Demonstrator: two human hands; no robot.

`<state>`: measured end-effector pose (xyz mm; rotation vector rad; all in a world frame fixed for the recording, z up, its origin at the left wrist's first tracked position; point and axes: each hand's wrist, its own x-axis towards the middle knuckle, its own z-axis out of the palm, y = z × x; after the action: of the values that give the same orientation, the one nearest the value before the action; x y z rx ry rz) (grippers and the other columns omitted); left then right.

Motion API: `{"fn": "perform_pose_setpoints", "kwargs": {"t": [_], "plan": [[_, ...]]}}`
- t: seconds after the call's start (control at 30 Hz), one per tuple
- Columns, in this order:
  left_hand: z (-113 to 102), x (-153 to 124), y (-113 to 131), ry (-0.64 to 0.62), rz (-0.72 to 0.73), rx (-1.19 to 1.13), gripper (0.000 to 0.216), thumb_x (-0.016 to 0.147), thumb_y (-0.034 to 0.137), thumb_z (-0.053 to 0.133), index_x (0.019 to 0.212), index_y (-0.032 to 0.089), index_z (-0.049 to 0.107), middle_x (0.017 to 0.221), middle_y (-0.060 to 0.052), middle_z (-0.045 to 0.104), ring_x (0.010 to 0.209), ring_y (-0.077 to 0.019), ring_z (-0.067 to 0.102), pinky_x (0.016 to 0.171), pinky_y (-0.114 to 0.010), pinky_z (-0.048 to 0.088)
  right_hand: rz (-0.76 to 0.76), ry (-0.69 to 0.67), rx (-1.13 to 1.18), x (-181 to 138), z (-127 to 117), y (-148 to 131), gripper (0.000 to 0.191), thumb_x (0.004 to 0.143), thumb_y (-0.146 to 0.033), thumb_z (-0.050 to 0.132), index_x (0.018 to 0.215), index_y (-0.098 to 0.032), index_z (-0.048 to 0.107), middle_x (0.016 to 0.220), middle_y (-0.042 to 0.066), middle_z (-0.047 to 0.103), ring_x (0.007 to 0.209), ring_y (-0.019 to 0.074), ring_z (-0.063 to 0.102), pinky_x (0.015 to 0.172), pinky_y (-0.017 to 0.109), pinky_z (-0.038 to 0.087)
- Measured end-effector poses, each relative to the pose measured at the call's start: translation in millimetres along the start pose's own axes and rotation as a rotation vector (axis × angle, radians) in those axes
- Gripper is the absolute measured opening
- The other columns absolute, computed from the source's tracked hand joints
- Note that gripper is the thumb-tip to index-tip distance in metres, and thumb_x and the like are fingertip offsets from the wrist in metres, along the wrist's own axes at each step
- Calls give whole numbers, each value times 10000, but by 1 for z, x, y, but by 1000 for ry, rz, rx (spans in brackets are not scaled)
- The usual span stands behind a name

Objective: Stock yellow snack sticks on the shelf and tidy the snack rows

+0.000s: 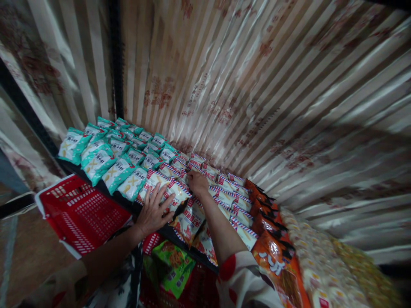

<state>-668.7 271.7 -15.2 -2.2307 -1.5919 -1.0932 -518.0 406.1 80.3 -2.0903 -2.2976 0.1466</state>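
My left hand (156, 214) lies with spread fingers on the front of a white snack bag (167, 185) with red lettering and a blue-and-red striped edge. Farther back in the same rows, my right hand (196, 183) has its fingers curled in at the top of another white snack bag (183, 174); the fingertips are partly hidden among the bags. Teal-and-white snack bags (98, 162) stand in rows to the left of my hands. Under my right forearm, more white bags (189, 218) lean at the shelf front.
Orange snack bags (276, 265) and rows of small clear-wrapped packs (316, 265) continue to the right. A red basket (86, 214) stands below the shelf edge at left. A green bag (175, 265) lies in a red basket below. A striped, patterned sheet (218, 77) hangs behind.
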Motion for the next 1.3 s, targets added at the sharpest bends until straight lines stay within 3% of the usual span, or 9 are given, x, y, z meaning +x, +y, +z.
{"fn": "perform_pose_setpoints", "kwargs": {"t": [0.47, 0.6, 0.93, 1.03, 1.17, 1.3], "plan": [[6, 1, 1, -41, -41, 32, 597, 808, 534, 569, 1349, 303, 466, 1446, -95, 388, 1373, -353, 234, 1090, -572, 177, -83, 34, -71, 0, 3, -8, 308, 911, -275, 378, 1080, -196, 623, 1109, 96, 647, 971, 219, 628, 774, 303, 460], [4, 1, 2, -49, -32, 41, 573, 819, 523, 561, 1340, 301, 476, 1442, -95, 396, 1365, -348, 258, 1086, -564, 193, -98, -7, -61, 2, 2, -5, 303, 912, -271, 379, 1064, -213, 634, 1111, 82, 646, 999, 197, 610, 796, 286, 450], [1, 1, 1, -47, 0, 56, 530, 842, 432, 557, 1343, 280, 473, 1477, -105, 333, 1386, -344, 208, 1085, -559, 200, -128, 55, 92, -1, -4, -2, 306, 895, -224, 428, 1114, -238, 641, 1127, 44, 636, 1030, 168, 579, 878, 250, 423], [0, 2, 1, -53, -11, 46, 540, 846, 440, 550, 1352, 272, 462, 1483, -105, 319, 1390, -338, 201, 1093, -551, 189, -144, 248, 217, -26, -8, 1, 347, 903, -228, 417, 1207, -204, 584, 1186, 65, 601, 1090, 178, 541, 943, 264, 403], [-1, 1, 1, -74, -21, 41, 560, 849, 444, 545, 1372, 279, 433, 1485, -89, 320, 1394, -325, 194, 1107, -539, 170, -172, 524, 402, -90, 1, 13, 354, 928, -270, 355, 1179, -140, 569, 1154, 104, 599, 1071, 177, 539, 948, 288, 419], [-1, 0, 1, -84, -26, 33, 570, 851, 451, 538, 1378, 267, 425, 1498, -102, 287, 1401, -326, 168, 1108, -543, 156, -148, 555, 385, -160, 27, 26, 333, 938, -302, 359, 1141, -175, 590, 1104, 96, 615, 1052, 186, 552, 931, 320, 443]]}}
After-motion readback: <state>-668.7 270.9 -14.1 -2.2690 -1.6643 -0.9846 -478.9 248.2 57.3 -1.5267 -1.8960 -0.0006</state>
